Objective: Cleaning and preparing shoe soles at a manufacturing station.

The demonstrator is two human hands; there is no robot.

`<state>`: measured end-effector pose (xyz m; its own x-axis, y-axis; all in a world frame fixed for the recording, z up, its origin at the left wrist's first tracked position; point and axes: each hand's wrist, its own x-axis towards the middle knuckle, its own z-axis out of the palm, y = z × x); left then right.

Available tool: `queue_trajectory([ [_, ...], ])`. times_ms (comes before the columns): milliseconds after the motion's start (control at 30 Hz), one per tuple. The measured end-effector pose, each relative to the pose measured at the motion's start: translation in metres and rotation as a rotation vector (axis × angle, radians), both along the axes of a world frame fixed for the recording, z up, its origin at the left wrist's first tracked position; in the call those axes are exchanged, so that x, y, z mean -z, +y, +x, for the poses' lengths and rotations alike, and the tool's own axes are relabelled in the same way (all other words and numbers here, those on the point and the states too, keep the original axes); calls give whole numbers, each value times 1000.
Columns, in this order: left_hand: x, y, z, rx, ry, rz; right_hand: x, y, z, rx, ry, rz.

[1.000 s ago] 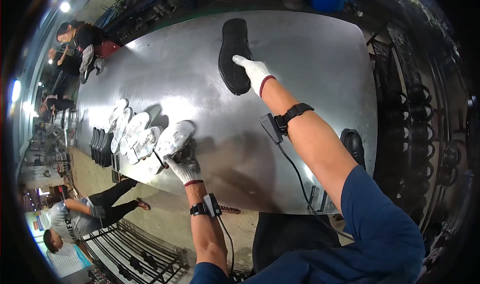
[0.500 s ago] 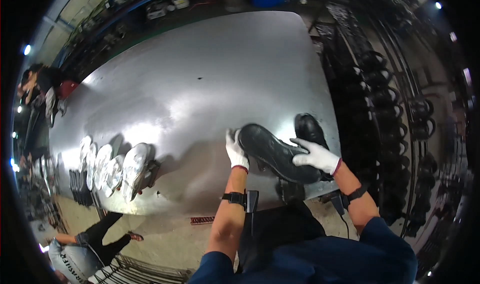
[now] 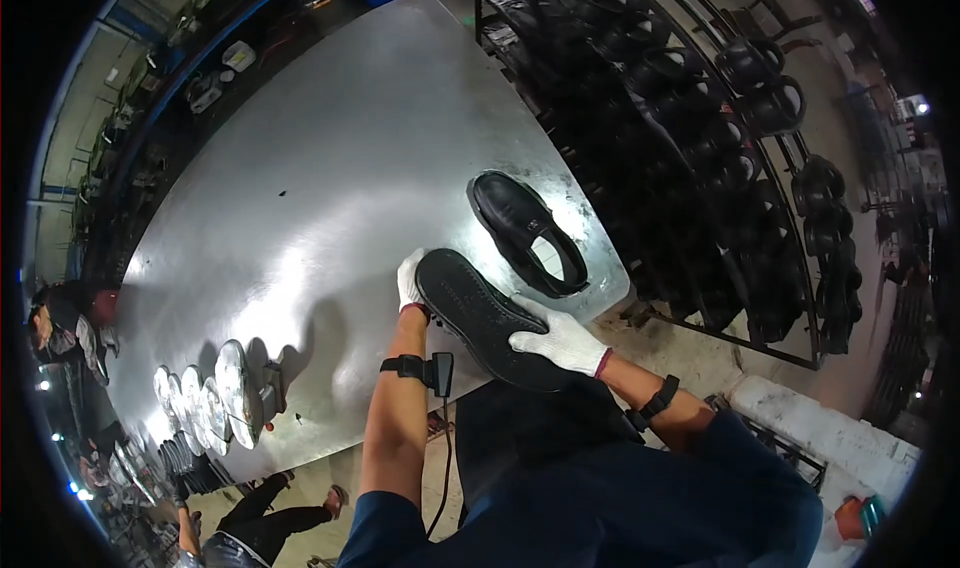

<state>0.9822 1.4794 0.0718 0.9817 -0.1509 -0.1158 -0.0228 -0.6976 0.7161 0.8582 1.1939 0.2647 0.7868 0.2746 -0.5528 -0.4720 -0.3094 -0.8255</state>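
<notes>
Two black shoes: one (image 3: 528,231) upright on surface (image 3: 300,198); other (image 3: 485,318), sole up, gripped by left hand (image 3: 411,280) and right hand (image 3: 560,340).

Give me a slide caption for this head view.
Two gloved hands, left hand and right hand, hold a black shoe sole-up.

No packages, labels, signs or screens can be made out — none legible anywhere.

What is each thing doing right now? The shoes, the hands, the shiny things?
Held shoe: sole up, gripped at both ends.
Second shoe: upright on the metal table, untouched.
Left hand: gloved, gripping the shoe's end.
Right hand: gloved, gripping the shoe.
Silvery shoe forms: lined up on table.
</notes>
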Motion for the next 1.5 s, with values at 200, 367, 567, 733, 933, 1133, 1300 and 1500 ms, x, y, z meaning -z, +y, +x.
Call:
queue_trajectory([
  [200,3,-58,-26,-22,-74,-128,19,-40,-36,20,41,5],
  [367,37,-16,-20,-402,318,-243,-92,48,47,-163,-486,-267],
  [567,-78,-61,-32,-564,281,-1096,-50,84,45,-180,-766,-602],
  [733,-187,-121,-134,-374,-108,-783,-49,-12,-83,-95,-1092,-379],
  [933,-186,-127,-132,-553,-159,-860,-86,-123,-85,-170,-1249,-305],
  [1133,-79,-103,-32,-702,178,-1299,-49,-40,-7,971,-751,-124],
  [1300,4,-86,-35,-691,210,-991,24,-22,1,43,-533,-500],
  [1500,-71,-94,-110,-505,185,-921,40,-53,39,-47,-417,-593],
])
